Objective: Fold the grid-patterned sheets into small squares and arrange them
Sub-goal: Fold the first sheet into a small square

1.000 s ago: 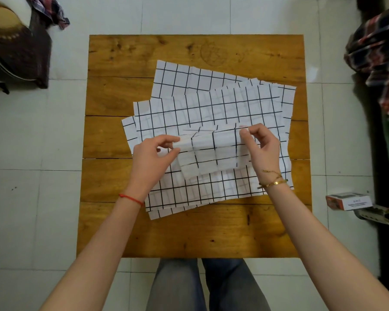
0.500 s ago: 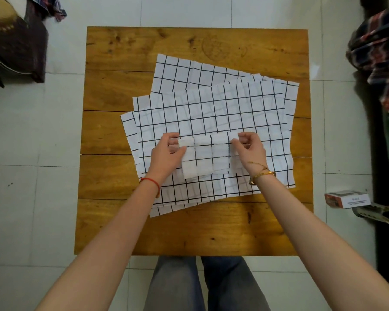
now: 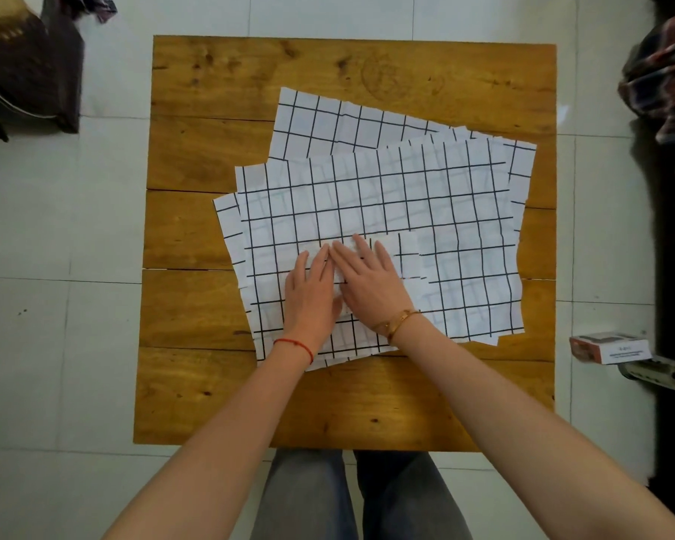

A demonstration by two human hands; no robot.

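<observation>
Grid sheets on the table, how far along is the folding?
Done: no finished square shows anywhere on the table. In hand: both hands, left and right, lie flat on one partly folded sheet, which looks rectangular. Left: several unfolded sheets lie fanned beneath, and arranging.

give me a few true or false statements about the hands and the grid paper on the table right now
1. Both hands lie flat, palms down, on the folded sheet. True: the left hand and right hand press it side by side.
2. The folded sheet rests on bare wood. False: it lies on the stack of unfolded grid sheets.
3. A red string is on the left wrist. True.
4. The small box sits on the table. False: it is on the floor to the right.
5. The right hand pinches a sheet in the air. False: it presses down flat.
</observation>
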